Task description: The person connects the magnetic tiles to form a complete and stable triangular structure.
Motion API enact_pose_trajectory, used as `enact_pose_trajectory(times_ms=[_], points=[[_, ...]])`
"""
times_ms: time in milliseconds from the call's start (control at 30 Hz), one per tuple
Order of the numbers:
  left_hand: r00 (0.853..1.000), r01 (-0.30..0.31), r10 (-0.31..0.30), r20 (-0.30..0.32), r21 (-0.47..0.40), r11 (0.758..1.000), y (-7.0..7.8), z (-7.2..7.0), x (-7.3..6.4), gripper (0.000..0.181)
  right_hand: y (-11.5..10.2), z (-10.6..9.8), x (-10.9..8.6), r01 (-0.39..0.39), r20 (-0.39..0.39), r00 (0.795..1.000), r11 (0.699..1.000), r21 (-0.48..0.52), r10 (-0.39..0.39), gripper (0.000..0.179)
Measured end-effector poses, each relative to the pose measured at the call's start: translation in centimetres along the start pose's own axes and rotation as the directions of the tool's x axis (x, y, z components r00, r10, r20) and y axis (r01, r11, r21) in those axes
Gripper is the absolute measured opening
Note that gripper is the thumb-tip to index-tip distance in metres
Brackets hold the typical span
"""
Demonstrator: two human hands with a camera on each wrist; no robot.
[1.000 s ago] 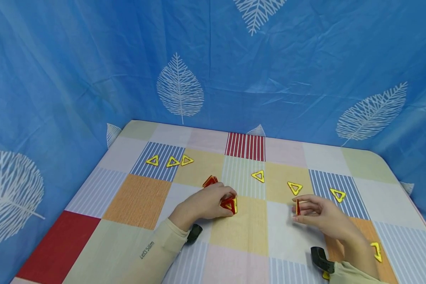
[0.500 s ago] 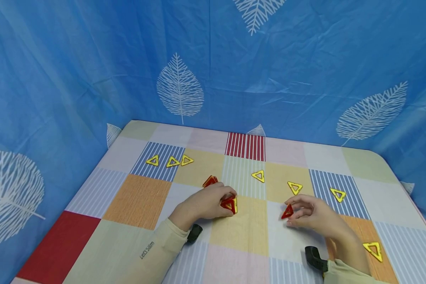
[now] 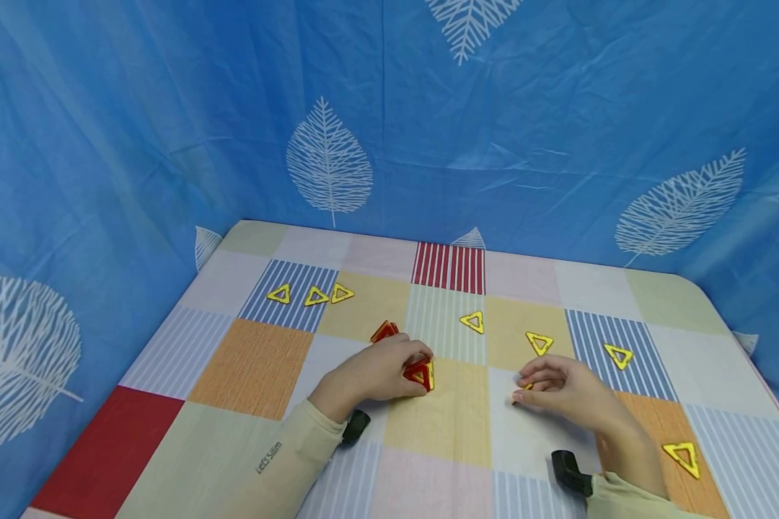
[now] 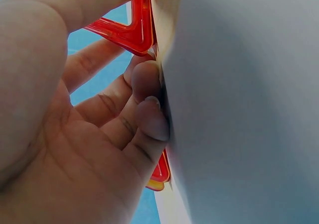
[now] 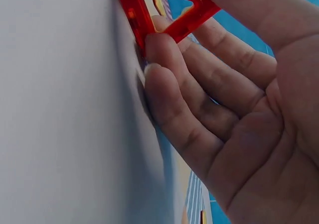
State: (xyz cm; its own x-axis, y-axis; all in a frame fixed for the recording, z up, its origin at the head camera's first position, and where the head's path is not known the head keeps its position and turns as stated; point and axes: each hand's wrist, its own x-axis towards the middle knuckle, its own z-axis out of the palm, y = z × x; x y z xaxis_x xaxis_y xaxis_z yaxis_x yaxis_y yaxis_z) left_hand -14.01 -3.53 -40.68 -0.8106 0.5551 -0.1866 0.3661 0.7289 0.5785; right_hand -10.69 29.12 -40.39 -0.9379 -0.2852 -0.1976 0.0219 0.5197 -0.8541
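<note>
One glossy red triangle [image 4: 137, 37] is pinched by left fingers [image 4: 94, 60]; one translucent hollow triangle [image 5: 140, 19], by right fingers [image 5: 229, 47].

The right hand [image 3: 568, 393] has shifted left across the worktop [image 3: 552, 461]. The red triangle [image 5: 135, 10] it pinches, seen edge-on and then face-on, has turned again and is mostly hidden from the head view. At the near right, a yellow triangle [image 3: 680, 447], earlier partly covered by the forearm [image 3: 630, 458], now shows whole.
</note>
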Motion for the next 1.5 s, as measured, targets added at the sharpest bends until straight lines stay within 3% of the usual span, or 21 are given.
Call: enact_pose_trajectory(times_ms=[267,767,1200,1500], points=[[1.000,-0.004,0.004,-0.001,0.007,1.000,0.0,0.0,-0.1,0.049,-0.3,0.5,0.4,0.044,-0.015,0.999,0.999,-0.006,-0.044,0.027],[1.000,0.000,0.000,-0.003,0.012,1.000,-0.1,0.1,0.0,0.050,-0.8,1.1,0.8,0.006,-0.050,0.999,0.999,-0.054,-0.008,0.035],[1.000,0.005,-0.005,-0.005,0.007,1.000,-0.1,0.0,-0.1,0.050,-1.7,3.0,1.8,0.109,-0.063,0.992,0.992,-0.065,-0.113,0.034],[1.000,-0.025,0.025,0.007,0.048,0.999,-0.1,0.0,0.1,0.049,-2.6,5.0,2.7,0.145,-0.031,0.989,0.988,-0.045,-0.147,0.030]])
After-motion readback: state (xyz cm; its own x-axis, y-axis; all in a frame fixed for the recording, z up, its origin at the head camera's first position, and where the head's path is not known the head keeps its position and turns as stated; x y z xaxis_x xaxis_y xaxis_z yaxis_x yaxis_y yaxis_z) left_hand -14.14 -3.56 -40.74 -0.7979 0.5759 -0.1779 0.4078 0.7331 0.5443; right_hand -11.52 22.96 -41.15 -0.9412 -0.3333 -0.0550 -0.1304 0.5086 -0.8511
